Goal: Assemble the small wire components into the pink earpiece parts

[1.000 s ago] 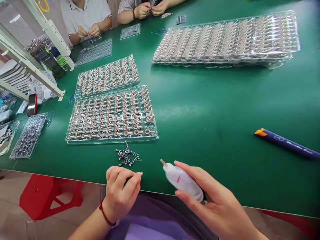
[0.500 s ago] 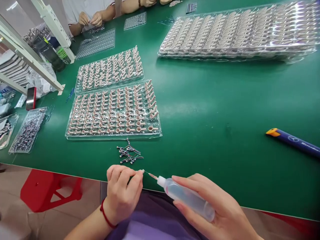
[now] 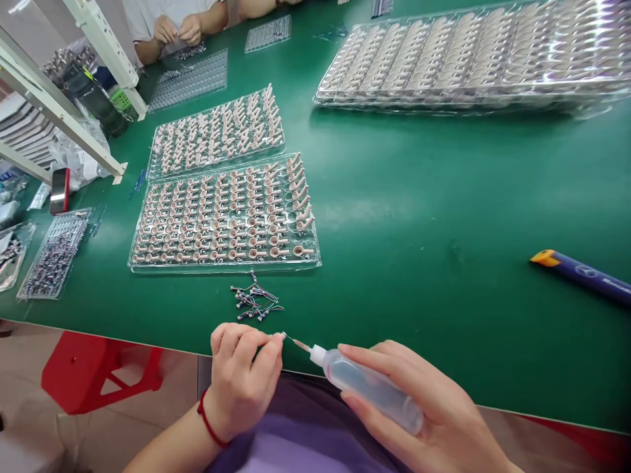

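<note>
My left hand (image 3: 246, 374) is closed in a pinch on a tiny pale part (image 3: 282, 336), mostly hidden by the fingertips. My right hand (image 3: 419, 401) is wrapped round a translucent squeeze bottle (image 3: 372, 391) with a white cap and a thin needle tip (image 3: 300, 344). The needle points left and meets or nearly meets the tiny part. Just beyond my left hand lies a small pile of wired components (image 3: 256, 299). Behind it, a clear plastic tray (image 3: 221, 268) holds rows of beige, cup-shaped pieces with short stems (image 3: 256, 253).
A second tray of beige pieces (image 3: 217, 135) lies behind the first. Stacked clear trays (image 3: 444, 66) fill the back right. A blue cutter with a yellow end (image 3: 582, 270) lies at right. At left are a phone (image 3: 60, 190) and a red stool (image 3: 93, 371). Another person's hands (image 3: 177, 29) work at the back.
The view has shifted slightly, so the table's things appear a little higher. Both hands keep nearly the same pose, with the needle still at the tiny part.
</note>
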